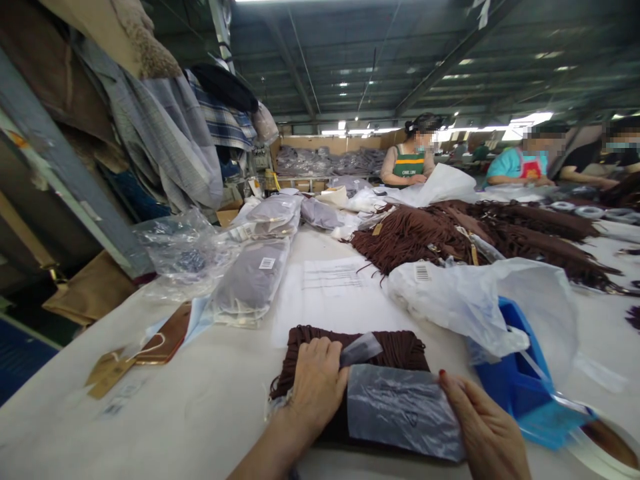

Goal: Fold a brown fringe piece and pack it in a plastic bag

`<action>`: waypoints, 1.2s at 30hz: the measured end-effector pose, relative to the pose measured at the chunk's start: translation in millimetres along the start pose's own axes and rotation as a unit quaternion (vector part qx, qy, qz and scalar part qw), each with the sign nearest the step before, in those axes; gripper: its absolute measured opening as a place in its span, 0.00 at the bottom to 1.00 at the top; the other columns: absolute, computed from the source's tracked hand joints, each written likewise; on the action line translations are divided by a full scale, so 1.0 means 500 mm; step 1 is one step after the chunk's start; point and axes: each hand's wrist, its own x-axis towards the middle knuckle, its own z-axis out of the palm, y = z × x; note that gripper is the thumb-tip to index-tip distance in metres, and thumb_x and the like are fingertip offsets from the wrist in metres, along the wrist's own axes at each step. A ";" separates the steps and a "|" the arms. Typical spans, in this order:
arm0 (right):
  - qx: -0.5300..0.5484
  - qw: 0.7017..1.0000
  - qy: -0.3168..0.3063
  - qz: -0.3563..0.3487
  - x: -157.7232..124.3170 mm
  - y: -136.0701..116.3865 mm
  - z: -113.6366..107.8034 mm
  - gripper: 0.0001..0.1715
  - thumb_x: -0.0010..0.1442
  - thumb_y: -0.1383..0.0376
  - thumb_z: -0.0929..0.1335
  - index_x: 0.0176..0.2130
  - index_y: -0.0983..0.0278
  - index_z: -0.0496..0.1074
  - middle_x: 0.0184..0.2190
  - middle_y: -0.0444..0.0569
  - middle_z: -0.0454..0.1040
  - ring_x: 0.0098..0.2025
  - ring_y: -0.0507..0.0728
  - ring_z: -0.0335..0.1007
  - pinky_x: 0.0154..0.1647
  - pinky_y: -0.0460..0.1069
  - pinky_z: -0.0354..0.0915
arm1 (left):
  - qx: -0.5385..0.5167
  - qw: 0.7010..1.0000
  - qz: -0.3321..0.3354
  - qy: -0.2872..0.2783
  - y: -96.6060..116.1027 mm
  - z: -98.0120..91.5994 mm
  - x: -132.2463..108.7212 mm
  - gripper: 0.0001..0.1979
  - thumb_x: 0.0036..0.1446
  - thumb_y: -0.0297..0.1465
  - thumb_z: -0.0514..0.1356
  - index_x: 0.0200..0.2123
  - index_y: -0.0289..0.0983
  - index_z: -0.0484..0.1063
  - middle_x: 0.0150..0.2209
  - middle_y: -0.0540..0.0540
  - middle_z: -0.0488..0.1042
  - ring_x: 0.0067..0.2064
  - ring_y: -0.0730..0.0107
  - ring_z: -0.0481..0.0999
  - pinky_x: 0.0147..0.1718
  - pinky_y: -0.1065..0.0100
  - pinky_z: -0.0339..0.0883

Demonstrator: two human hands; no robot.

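A folded dark brown fringed bag (400, 342) lies on the table before me, its strands gathered along the far side. My left hand (317, 383) grips its left part, fingers curled over the strands. A short translucent strip (365, 348) sticks out beside that hand's fingers. Across the near part of the brown bag lies a translucent plastic sleeve (400, 407) with a small printed mark. My right hand (480, 423) pinches the sleeve's right edge between thumb and fingers. What lies under the left palm is hidden.
Right of my hands stands a blue tape dispenser (520, 393) beside a tape roll (610, 440) and white plastic bag (465, 300). Brown fringed pieces (425, 230), packed grey items (253, 273), a printed sheet (330, 283) and a tagged brown leather piece (167, 337) surround the workspace. Co-workers (410, 157) are beyond.
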 end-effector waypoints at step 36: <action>-0.411 0.743 -0.041 -0.527 0.004 0.046 0.111 0.31 0.56 0.70 0.60 0.59 0.71 0.56 0.58 0.60 0.62 0.60 0.61 0.58 0.54 0.56 0.65 | 0.146 0.922 0.315 0.170 -0.050 0.076 -0.021 0.27 0.61 0.32 0.47 0.62 0.36 0.49 0.55 0.44 0.68 0.55 0.59 0.66 0.50 0.61 0.60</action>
